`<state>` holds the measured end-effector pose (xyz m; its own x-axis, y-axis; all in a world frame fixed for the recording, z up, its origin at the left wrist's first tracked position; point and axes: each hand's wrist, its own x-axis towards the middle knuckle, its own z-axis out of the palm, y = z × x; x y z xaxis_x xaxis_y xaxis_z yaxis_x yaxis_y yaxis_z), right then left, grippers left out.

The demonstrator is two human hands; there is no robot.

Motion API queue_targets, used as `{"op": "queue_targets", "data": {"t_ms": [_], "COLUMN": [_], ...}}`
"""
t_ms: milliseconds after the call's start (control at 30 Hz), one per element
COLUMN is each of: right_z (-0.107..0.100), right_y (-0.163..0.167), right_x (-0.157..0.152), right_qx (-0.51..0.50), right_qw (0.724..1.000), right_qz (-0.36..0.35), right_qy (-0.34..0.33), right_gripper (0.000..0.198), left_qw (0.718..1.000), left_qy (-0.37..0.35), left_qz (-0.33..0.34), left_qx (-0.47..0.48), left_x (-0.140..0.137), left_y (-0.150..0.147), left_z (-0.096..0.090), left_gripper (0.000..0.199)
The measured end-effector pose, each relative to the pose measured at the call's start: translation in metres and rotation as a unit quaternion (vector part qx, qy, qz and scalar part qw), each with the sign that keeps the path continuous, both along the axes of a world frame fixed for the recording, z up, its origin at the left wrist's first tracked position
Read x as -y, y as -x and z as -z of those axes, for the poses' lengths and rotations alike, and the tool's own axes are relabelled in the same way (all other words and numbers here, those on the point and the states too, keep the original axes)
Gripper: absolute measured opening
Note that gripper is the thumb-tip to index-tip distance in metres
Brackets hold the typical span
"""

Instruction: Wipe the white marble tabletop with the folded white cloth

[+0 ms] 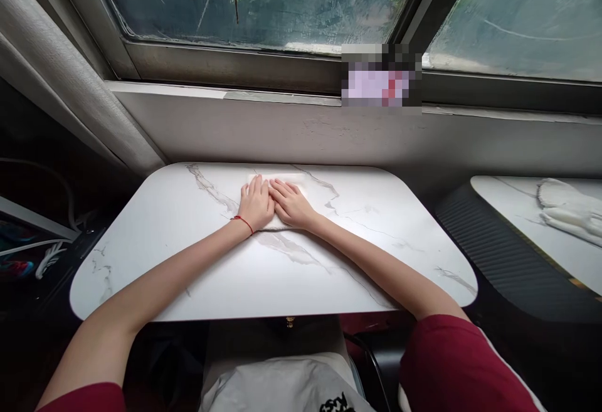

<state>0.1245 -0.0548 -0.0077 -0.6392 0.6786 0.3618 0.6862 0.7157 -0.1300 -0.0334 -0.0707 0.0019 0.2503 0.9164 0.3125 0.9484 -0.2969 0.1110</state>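
Note:
Both my hands rest flat near the far middle of a white marble-patterned table (164, 236). Beneath them lies a folded white cloth (276, 225), mostly hidden, with its near edge and a pale far part showing. My left hand (256, 202), a red string bracelet on its wrist, presses down with its fingers stretched forward. From the other side, my right hand (292, 205) lies on the cloth with straight fingers angled to the left. The fingertips of the two hands almost meet, and neither hand is closed round anything.
Behind the table is a pale wall below a window frame (235, 67). A grey curtain (84, 79) hangs on the left, above some cables (49, 258). To the right, white knitted gloves (571, 208) lie on a second marble-patterned surface (512, 195), beside a dark ribbed panel (493, 261).

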Motion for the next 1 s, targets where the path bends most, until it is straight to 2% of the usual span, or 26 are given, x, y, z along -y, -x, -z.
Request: {"op": "queue_targets", "data": {"t_ms": [200,400,533,733,1000], "right_z": [0.005,0.007,0.005,0.000,0.003], "right_y": [-0.038,-0.051,-0.057,-0.058,-0.058], "right_x": [0.053,0.108,0.125,0.110,0.038], "right_qx": [-0.018,-0.032,-0.031,-0.035,-0.057], "right_qw": [0.999,0.997,0.998,0.998,0.997], "right_qz": [0.027,0.068,0.063,0.042,0.039], "right_qy": [-0.009,-0.014,-0.004,0.000,0.019], "right_gripper": [0.054,0.057,0.059,0.056,0.055], "left_qw": [0.996,0.987,0.985,0.982,0.991], "left_qy": [0.011,-0.004,-0.002,0.001,0.009], "left_qz": [0.084,0.158,0.174,0.187,0.131], "left_qx": [0.001,-0.010,-0.017,-0.004,0.025], "left_x": [0.038,0.075,0.088,0.075,0.015], "left_y": [-0.030,-0.042,-0.046,-0.042,-0.049], "left_z": [0.003,0.008,0.008,0.007,0.003], "left_gripper": [0.057,0.060,0.060,0.060,0.055]}}
